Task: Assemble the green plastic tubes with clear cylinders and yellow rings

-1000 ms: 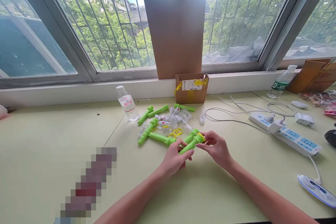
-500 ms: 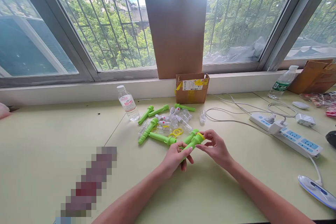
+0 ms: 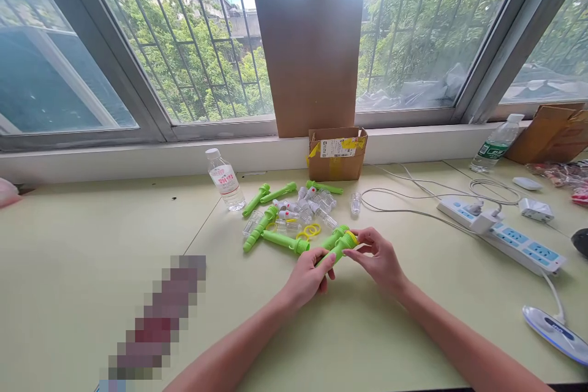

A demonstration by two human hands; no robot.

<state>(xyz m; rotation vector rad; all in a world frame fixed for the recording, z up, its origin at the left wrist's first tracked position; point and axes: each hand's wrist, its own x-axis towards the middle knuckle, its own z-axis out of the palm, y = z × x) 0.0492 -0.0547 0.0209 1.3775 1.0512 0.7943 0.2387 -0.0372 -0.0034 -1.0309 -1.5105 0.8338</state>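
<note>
My left hand (image 3: pixel 309 274) is closed round the body of a green plastic tube (image 3: pixel 339 250). A yellow ring (image 3: pixel 351 237) sits at the tube's threaded upper end, where the fingertips of my right hand (image 3: pixel 377 256) pinch it. Just behind the held tube lies another green tube (image 3: pixel 337 234). More green tubes (image 3: pixel 261 228) are scattered on the table to the left, around clear plastic cylinders (image 3: pixel 324 216) and small white parts with red marks (image 3: pixel 288 214). Several loose yellow rings (image 3: pixel 312 230) lie in front of the clear cylinders.
A water bottle (image 3: pixel 225 180) and a small cardboard box (image 3: pixel 337 156) stand behind the parts. To the right are cables, a power strip (image 3: pixel 503 234), another bottle (image 3: pixel 495 146) and a white device (image 3: pixel 555 332). A blurred object (image 3: pixel 160 318) lies at the left front.
The fingers of my left hand have drawn in a little beneath the green tube. My right hand has barely moved at the ring end.
</note>
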